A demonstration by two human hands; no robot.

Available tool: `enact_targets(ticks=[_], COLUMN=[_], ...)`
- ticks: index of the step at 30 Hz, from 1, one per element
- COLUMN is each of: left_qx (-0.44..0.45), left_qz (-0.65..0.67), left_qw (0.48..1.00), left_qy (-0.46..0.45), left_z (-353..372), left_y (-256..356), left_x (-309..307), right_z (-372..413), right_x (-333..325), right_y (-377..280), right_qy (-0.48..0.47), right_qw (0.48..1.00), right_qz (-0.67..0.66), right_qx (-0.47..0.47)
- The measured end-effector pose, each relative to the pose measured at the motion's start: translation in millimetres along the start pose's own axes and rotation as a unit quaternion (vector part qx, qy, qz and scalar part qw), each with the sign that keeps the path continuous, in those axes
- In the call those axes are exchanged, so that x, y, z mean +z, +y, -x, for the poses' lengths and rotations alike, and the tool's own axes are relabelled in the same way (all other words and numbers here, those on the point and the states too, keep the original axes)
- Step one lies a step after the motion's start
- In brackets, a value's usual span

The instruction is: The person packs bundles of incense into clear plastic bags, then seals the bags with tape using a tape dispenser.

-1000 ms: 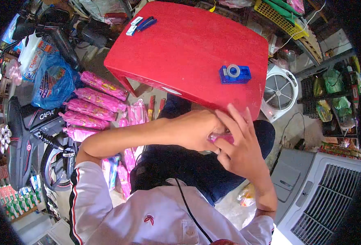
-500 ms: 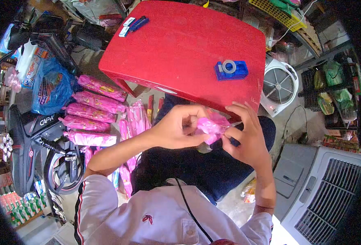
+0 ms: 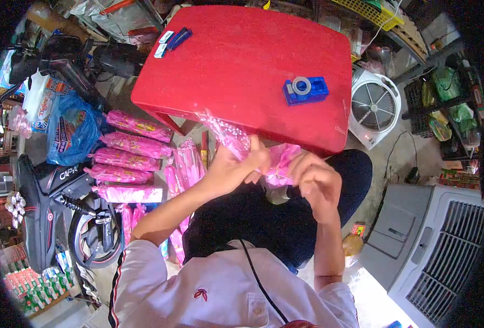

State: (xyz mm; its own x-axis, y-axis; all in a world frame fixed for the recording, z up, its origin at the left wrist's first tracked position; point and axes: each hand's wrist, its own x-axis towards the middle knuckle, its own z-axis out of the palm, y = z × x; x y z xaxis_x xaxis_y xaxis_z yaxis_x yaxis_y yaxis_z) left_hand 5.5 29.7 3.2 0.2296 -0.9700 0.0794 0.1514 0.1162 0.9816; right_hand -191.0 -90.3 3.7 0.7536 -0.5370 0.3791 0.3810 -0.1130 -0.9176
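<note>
Crinkled pink plastic wrapping (image 3: 279, 164) stretches between my two hands, just in front of the table's near edge. My left hand (image 3: 235, 170) is closed around one end of it, and a clear, pale-patterned flap sticks up past the knuckles toward the table. The fingers of my right hand (image 3: 317, 183) are pinched on the other end, slightly blurred. What lies inside the wrapping is mostly hidden by the fingers. Beyond my hands, a blue tape dispenser (image 3: 306, 91) with a roll of tape stands on the red table (image 3: 225, 60).
Several pink wrapped packages (image 3: 135, 141) lie on the floor at left, near a blue plastic bag (image 3: 69, 136) and a wheeled black frame (image 3: 36, 213). Small white boxes (image 3: 161, 50) and a blue tool (image 3: 180, 38) sit on the table's far left. At right are a white fan (image 3: 374, 108) and a grey cooler (image 3: 400, 229).
My left hand has turned and lifted, and the wrapping's clear flap now shows above it. My right hand has shifted slightly down, its fingers curled closer together. The view has tilted a little.
</note>
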Motion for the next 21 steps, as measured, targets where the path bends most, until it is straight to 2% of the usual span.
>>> enact_targets(ticks=[2,4,7,10,11,14,15,18,19,21], left_qx=[-0.030,0.034,0.132,-0.099,-0.094,-0.155,-0.145,-0.195,-0.201,-0.195], left_qz=[-0.033,-0.160,-0.325,-0.263,-0.267,-0.144,-0.096,0.114,0.148,0.169], left_qw=[0.999,0.986,0.934,0.959,0.959,0.977,0.984,0.974,0.968,0.966], left_qy=[0.015,0.041,0.069,0.029,0.025,-0.001,-0.046,-0.029,-0.022,-0.015], left_z=[0.5,1.1,0.9,9.0,7.6,6.3,6.6,9.8,10.6,11.5], left_y=[0.6,-3.1,1.3,17.1,17.6,11.8,8.6,7.7,9.1,6.6], left_x=[0.5,-5.6,-6.5,-11.6,-15.7,-25.6,-29.0,-29.5,-29.6,-28.8], right_z=[-0.6,1.2,2.4,0.6,1.5,3.7,3.8,0.5,-1.2,-1.3], right_x=[3.8,1.1,-6.4,-1.5,-0.8,1.1,2.7,6.4,7.0,4.3], right_y=[-5.9,-7.2,-8.8,-13.6,-12.9,-8.6,-7.5,-6.1,-5.6,-4.9], right_qy=[-0.028,-0.023,-0.036,-0.024,-0.026,-0.023,-0.016,0.028,0.045,0.015], right_qw=[0.996,0.994,0.991,0.990,0.989,0.984,0.980,0.959,0.948,0.966], right_qz=[-0.071,-0.092,-0.115,-0.101,-0.110,-0.153,-0.179,-0.277,-0.312,-0.255], right_qx=[0.054,0.055,0.060,0.097,0.096,0.091,0.089,0.050,0.032,0.048])
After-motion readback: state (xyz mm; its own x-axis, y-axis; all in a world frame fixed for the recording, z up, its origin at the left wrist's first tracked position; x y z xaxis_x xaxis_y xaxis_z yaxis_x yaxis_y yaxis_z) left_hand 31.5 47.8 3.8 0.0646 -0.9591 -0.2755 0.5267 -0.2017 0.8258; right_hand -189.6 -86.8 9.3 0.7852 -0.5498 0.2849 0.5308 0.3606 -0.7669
